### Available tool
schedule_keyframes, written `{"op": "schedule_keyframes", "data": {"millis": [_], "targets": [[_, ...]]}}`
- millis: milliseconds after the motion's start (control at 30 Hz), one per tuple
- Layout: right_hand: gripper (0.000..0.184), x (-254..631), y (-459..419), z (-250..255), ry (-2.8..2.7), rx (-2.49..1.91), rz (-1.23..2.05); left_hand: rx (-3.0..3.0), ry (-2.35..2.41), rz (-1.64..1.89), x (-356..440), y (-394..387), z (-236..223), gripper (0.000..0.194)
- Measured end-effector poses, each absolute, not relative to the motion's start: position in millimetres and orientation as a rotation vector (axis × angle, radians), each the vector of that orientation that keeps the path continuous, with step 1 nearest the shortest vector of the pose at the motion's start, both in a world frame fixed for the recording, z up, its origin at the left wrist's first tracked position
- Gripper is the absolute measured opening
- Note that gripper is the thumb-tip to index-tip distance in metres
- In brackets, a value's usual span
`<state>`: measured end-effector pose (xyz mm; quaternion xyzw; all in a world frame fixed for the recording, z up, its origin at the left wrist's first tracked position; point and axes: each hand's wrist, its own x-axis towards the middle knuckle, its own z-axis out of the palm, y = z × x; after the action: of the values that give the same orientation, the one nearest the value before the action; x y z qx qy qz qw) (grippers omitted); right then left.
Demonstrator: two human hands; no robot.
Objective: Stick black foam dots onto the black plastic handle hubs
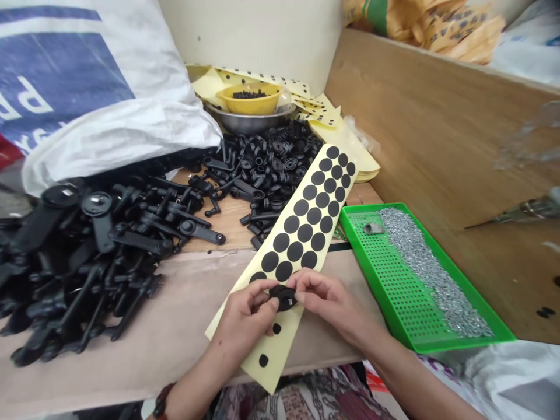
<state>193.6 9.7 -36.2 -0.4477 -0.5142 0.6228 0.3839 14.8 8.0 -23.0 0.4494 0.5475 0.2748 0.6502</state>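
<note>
Blk part [284,298] in L hand [245,314] & R hand [330,298], brn bench [186,318] below, wood panel [406,116] alongside

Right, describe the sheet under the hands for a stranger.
Start at the green tray on the right; left of it, a long yellow sheet slants beneath the left hand and right hand. Unlike the sparsely dotted papers behind, black circles fill its far half.

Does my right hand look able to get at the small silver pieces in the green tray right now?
Probably yes: the green tray is open on top, to the right of your right hand, and nothing covers the small silver pieces. That hand is at the black part, though.
</note>
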Motion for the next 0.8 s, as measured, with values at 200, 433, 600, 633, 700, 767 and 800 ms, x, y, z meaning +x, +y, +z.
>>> {"op": "schedule_keyframes", "data": {"millis": [200,433,600,633,700,767,800], "targets": [[0.015,188,7,-31,-1.361,-1.166,1.566,1.15,1.328,0.672,11,-1,-21,0.038],[0.013,181,5,-33,-1.421,-1.168,1.49,1.312,1.361,0.688,7,-9,-25,0.035],[0.009,181,5,-37,-1.463,-1.163,1.485,1.408,1.391,0.608,7,-9,-25,0.037],[0.008,180,4,-37,-1.477,-1.159,1.482,1.41,1.399,0.588,6,-8,-25,0.036],[0.007,179,3,-38,-1.502,-1.156,1.467,1.393,1.415,0.555,5,-6,-25,0.033],[0.007,178,2,-38,-1.523,-1.156,1.44,1.38,1.413,0.546,4,-4,-27,0.032],[0.008,177,1,-37,-1.532,-1.156,1.428,1.374,1.406,0.555,4,-4,-28,0.032]]}}
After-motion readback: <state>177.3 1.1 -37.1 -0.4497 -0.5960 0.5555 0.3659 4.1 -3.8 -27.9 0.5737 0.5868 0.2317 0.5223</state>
